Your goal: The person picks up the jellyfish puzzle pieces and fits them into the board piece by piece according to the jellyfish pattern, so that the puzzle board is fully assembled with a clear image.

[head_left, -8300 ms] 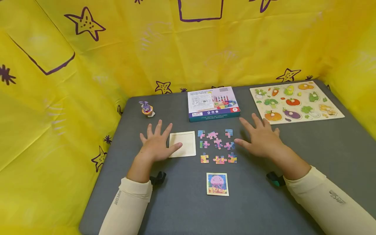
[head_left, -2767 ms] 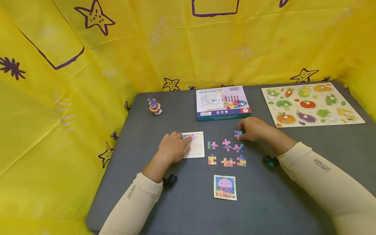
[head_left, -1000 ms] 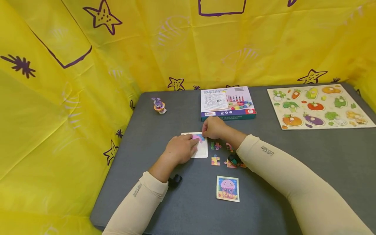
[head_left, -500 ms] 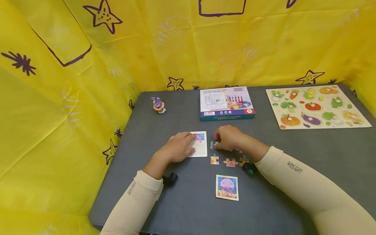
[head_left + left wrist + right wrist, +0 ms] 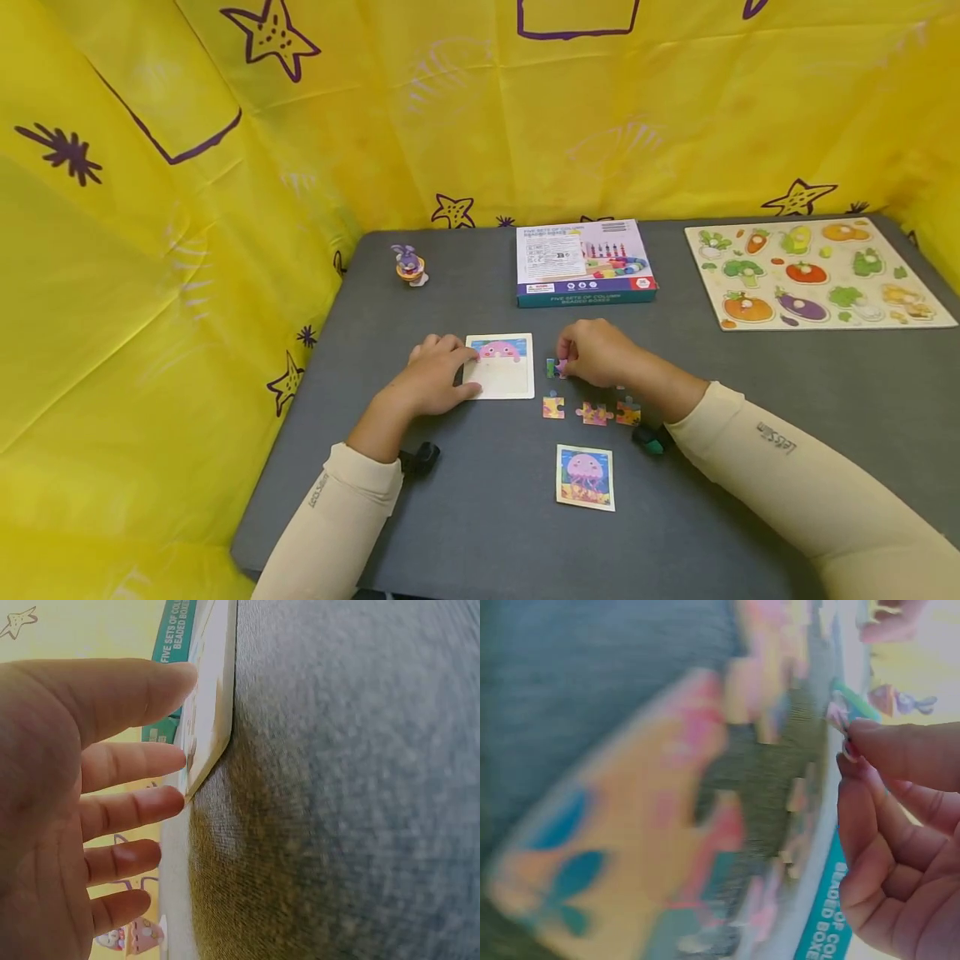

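My left hand (image 5: 435, 377) rests at the left edge of a square wooden puzzle tray (image 5: 498, 383), its fingers extended. In the left wrist view its thumb and fingertips touch the tray's edge. A joined top row of puzzle pieces (image 5: 497, 350) with a pink jellyfish head lies in the tray. To the right, my right hand (image 5: 597, 354) pinches a green-and-pink puzzle piece (image 5: 838, 712) between thumb and index finger. Loose bottom-row puzzle pieces (image 5: 596, 413) lie in front of that hand. Others beneath it are mostly hidden.
A jellyfish picture card (image 5: 585, 477) lies nearer the front. Behind stand a bead-set box (image 5: 585, 262) and a small purple rabbit figure (image 5: 409, 265). A vegetable peg board (image 5: 817, 275) lies at the back right. Yellow cloth surrounds the grey table (image 5: 465, 517).
The blank tray gained a top row of pieces. My right hand moved from the tray's upper right corner back rightward and took hold of the green-and-pink piece. My left hand slid left off the row.
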`<action>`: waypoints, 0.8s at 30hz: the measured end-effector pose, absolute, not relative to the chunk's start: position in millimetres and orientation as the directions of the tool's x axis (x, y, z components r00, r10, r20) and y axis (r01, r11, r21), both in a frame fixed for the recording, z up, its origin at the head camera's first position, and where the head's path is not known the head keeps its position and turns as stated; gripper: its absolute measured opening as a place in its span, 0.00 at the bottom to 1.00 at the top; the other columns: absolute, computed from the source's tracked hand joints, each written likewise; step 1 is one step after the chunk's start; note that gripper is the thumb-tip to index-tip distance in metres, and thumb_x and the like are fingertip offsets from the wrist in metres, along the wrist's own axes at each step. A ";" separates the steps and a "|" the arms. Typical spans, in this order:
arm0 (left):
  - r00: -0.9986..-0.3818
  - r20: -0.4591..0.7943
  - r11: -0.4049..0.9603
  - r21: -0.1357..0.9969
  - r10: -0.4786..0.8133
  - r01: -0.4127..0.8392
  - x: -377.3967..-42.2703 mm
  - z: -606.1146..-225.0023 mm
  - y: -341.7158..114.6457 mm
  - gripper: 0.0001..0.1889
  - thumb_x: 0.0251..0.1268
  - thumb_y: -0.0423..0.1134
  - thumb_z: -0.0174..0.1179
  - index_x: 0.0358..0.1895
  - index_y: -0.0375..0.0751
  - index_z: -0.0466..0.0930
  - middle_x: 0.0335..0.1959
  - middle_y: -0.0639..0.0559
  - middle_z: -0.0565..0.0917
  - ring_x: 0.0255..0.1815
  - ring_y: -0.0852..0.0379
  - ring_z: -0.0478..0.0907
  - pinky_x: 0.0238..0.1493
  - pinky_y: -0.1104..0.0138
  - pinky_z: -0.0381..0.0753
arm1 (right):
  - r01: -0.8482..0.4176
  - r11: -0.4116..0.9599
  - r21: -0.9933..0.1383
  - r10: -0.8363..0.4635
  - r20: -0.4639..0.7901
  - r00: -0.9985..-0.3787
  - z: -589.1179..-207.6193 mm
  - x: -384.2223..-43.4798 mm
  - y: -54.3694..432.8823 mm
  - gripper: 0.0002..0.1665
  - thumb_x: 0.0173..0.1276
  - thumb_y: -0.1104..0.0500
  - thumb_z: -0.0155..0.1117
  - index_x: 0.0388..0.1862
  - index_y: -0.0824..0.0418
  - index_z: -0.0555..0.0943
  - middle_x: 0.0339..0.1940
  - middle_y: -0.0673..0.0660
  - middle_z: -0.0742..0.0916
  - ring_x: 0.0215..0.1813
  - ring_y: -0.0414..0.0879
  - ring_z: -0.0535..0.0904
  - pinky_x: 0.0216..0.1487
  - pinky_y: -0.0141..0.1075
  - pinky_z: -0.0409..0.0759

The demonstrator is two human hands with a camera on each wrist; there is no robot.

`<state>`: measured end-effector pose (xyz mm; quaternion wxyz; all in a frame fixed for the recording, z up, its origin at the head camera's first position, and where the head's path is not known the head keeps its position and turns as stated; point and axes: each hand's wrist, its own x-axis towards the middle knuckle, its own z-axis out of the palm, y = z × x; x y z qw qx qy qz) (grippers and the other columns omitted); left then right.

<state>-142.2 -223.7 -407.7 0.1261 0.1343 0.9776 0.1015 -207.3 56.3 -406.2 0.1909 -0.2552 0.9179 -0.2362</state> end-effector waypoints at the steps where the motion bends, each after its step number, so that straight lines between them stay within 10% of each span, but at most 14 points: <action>1: -0.931 -0.221 0.943 0.230 0.291 0.241 -142.2 -407.9 -224.4 0.30 0.67 0.55 0.65 0.69 0.48 0.76 0.62 0.47 0.75 0.62 0.46 0.66 0.63 0.50 0.66 | -0.370 0.749 -0.549 -0.560 -0.226 -0.797 -404.9 -208.1 55.9 0.07 0.65 0.57 0.75 0.31 0.55 0.84 0.27 0.52 0.83 0.29 0.46 0.78 0.32 0.37 0.75; 24: -0.946 -0.189 0.939 0.274 0.263 0.207 -148.7 -405.2 -229.1 0.23 0.66 0.48 0.65 0.63 0.48 0.82 0.54 0.48 0.80 0.55 0.47 0.70 0.54 0.52 0.69 | -0.422 0.687 -0.592 -0.637 -0.211 -0.742 -414.0 -218.7 -49.4 0.05 0.64 0.58 0.74 0.28 0.54 0.87 0.28 0.50 0.85 0.36 0.46 0.78 0.35 0.34 0.75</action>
